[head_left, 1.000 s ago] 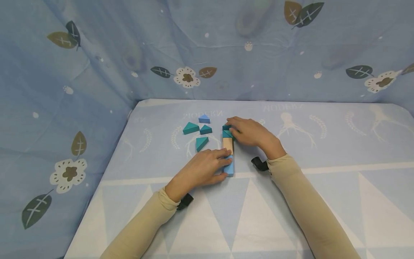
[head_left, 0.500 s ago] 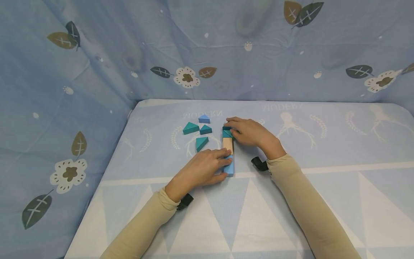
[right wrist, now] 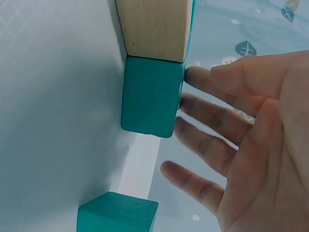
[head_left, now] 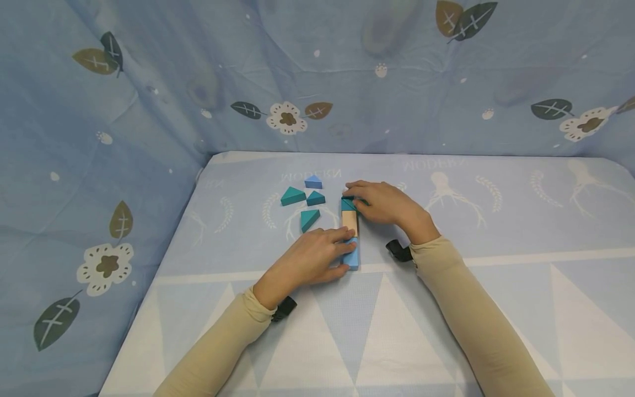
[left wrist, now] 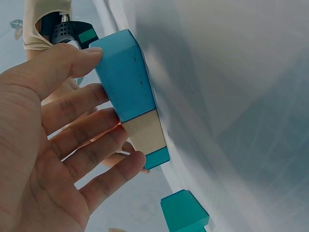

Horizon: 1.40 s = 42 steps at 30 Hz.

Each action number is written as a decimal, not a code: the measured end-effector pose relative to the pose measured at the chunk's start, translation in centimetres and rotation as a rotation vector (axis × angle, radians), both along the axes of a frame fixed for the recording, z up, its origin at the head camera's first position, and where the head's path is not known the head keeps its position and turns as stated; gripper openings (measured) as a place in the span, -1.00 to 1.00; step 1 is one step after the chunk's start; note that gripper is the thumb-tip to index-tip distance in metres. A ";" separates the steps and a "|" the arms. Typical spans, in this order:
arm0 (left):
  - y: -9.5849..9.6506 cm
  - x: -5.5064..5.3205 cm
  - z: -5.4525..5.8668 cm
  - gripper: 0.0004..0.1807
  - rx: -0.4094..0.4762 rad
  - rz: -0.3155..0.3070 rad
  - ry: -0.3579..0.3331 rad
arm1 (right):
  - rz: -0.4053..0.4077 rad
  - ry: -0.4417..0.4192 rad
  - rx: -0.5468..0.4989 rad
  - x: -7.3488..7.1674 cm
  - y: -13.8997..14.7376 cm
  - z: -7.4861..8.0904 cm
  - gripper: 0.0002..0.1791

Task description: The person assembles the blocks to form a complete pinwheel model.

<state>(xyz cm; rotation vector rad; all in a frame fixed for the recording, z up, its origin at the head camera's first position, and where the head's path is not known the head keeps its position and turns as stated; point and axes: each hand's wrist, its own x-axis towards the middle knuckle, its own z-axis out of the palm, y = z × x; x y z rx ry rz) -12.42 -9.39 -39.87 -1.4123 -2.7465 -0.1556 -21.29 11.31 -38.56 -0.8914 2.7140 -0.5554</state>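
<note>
Head view: pale rectangular wooden block (head_left: 349,220) could be skewed by uneven pushes; beside it, left hand (head_left: 315,256) and right hand (head_left: 383,202) are spread, fingers relaxed, nothing gripped.

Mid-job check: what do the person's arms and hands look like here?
Both the left hand and right hand are bare, without gloves. A plain beige fabric left sleeve and matching beige fabric right sleeve reach the wrists. By the cuffs show a small black left wrist device and a small black right wrist device.
</note>
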 end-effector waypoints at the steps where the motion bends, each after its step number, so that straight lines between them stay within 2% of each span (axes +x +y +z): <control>1: 0.0 0.0 0.0 -0.55 0.000 0.000 -0.002 | 0.003 -0.002 0.001 0.0 0.0 0.0 -0.57; 20: 0.0 0.2 -0.1 -0.53 -0.014 0.004 -0.014 | 0.010 -0.012 0.019 0.3 0.0 0.0 -0.58; 29: 0.0 0.2 -0.2 -0.54 -0.008 -0.009 0.003 | 0.017 -0.009 0.022 0.4 0.0 -0.1 -0.58; 35: 0.0 0.1 0.0 -0.53 -0.007 -0.011 0.021 | -0.010 0.030 -0.020 0.0 0.9 1.1 -0.57; 42: 0.0 -0.1 0.1 -0.54 0.007 0.003 -0.004 | -0.075 0.089 -0.022 0.1 3.3 2.2 -0.51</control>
